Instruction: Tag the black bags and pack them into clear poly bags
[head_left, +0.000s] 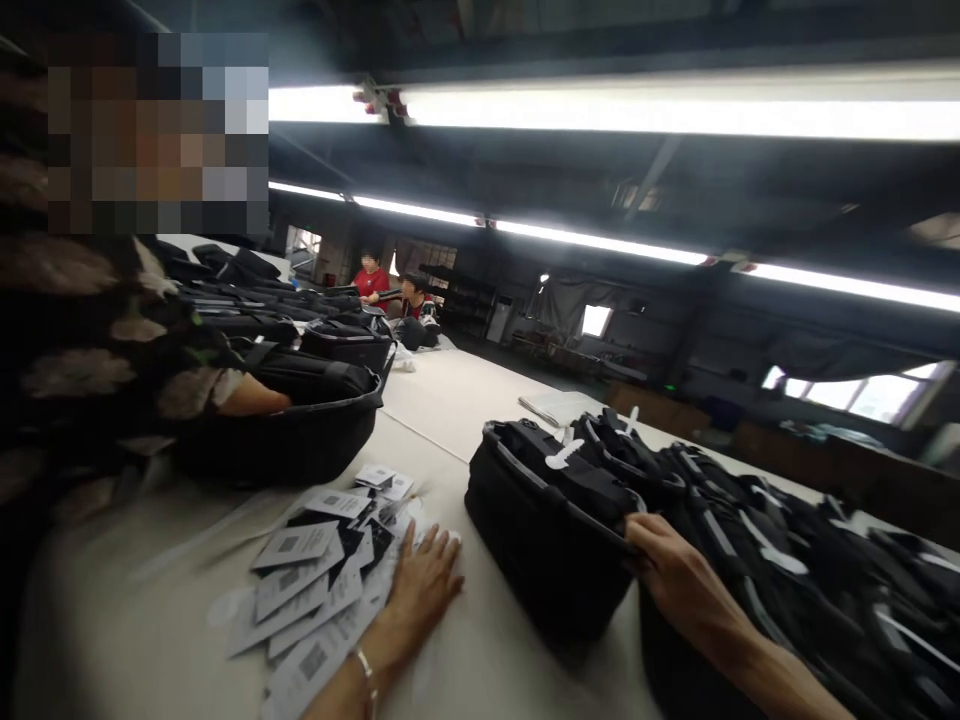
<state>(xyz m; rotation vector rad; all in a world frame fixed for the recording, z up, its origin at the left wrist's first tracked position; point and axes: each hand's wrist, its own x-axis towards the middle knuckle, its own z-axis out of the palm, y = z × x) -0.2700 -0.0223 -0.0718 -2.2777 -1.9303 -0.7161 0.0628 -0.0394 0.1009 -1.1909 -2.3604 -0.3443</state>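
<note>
My left hand lies flat with fingers spread on a loose heap of grey and white paper tags on the pale table; a thin bracelet sits on the wrist. My right hand is closed on the top edge of a black bag standing at the front of a row of black bags with white plastic tags. The fingertips curl over the bag's rim and are partly hidden.
A co-worker in a dark flowered top stands close at left, forearm reaching into an open black bag. More black bags are stacked behind. Two seated people work at the far end of the long table.
</note>
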